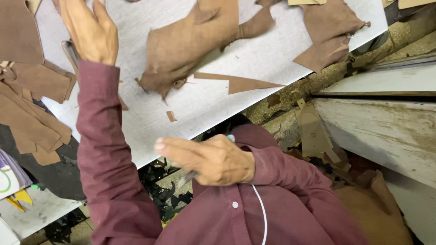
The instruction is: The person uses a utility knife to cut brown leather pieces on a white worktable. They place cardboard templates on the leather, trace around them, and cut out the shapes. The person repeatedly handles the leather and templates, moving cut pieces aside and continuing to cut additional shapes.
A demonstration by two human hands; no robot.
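— Where are the hands?

— The left hand (pixel 88 29) is stretched out over the far left part of the white board (pixel 272 54), fingers spread wide and holding nothing that I can see. It hovers just beside a strip of brown leather (pixel 70 52) that peeks out under the wrist.

— And the right hand (pixel 211 159)?

— Pulled in close to the chest, past the near edge of the board, fingers extended and close together. A slim pen-like tool (pixel 229 138) with a pale green tip shows above the knuckles; it seems to be held in that hand, though the blur makes the grip hard to read.

— What lies on the board?

— A large brown suede piece (pixel 190 41) sits in the middle, ragged at its lower left end. Just to its right, a long pointed offcut (pixel 240 83) lies near the board's near edge, and a tiny scrap (pixel 170 116) lies below the big piece. Another brown piece (pixel 329 34) rests at the far right corner.

— Beyond that?

— A heap of brown cut pieces (pixel 32 118) hangs off the board's left edge. Off the near edge, tan cardboard patterns (pixel 315 134) and dark scraps (pixel 168 193) litter the floor beside a worn white bench (pixel 381 131). Both sleeves are maroon (pixel 104 149).
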